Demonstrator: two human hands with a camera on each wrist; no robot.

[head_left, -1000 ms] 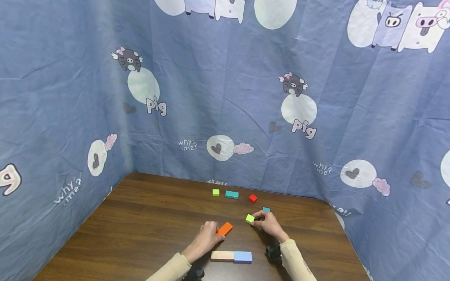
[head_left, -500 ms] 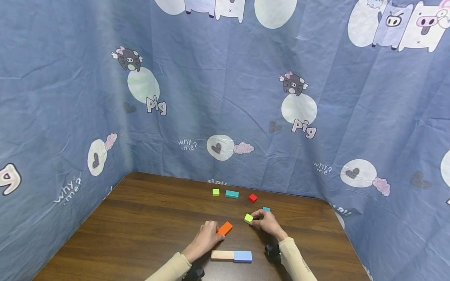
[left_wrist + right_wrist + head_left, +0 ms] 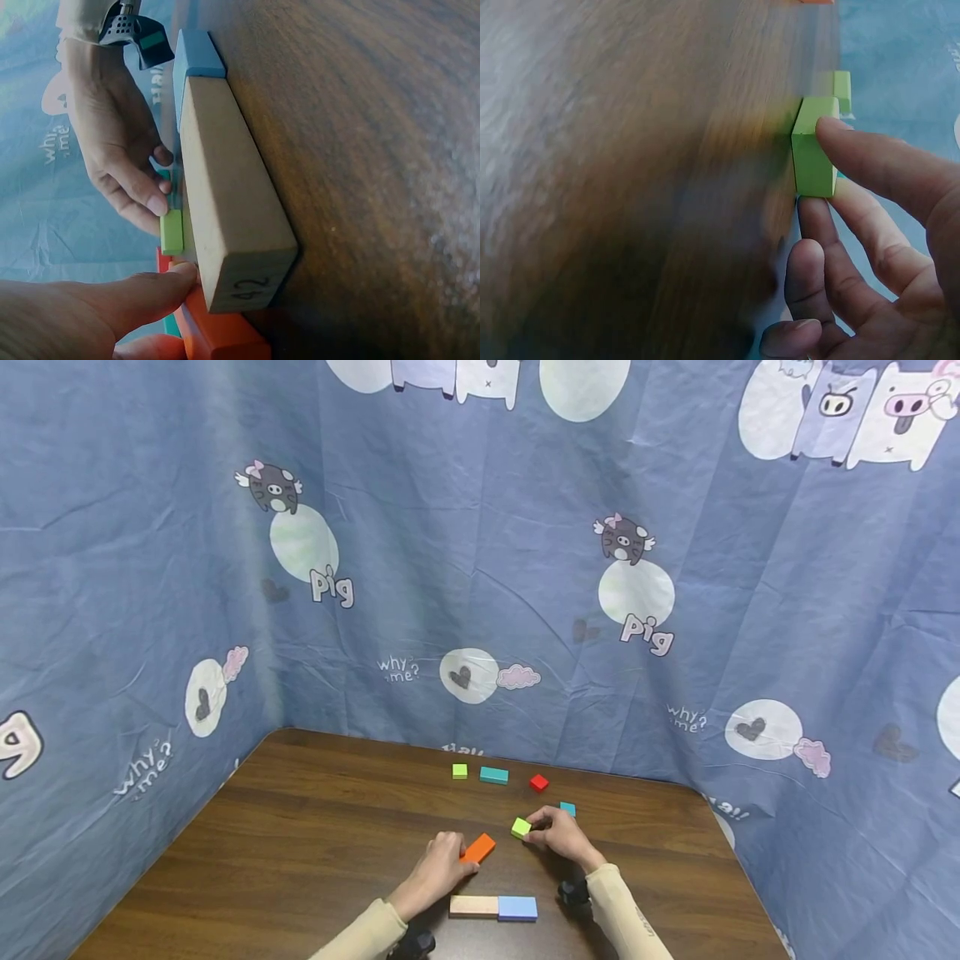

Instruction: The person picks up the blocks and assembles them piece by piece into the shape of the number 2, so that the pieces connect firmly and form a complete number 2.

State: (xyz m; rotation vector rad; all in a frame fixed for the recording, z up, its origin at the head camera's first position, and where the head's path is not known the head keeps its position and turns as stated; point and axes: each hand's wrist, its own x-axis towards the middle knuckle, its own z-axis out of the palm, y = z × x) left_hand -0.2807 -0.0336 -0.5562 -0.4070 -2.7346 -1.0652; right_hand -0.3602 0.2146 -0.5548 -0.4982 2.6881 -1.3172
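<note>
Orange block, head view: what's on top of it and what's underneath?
The left hand grips the near end of the orange block, hiding that end; nothing rests on its visible top. The wooden tabletop shows around it, but whatever is directly underneath is covered.

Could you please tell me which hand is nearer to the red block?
Right: the right hand is this side of the red block, slightly right; the left hand is farther off, to the block's left and closer to the person.
</note>
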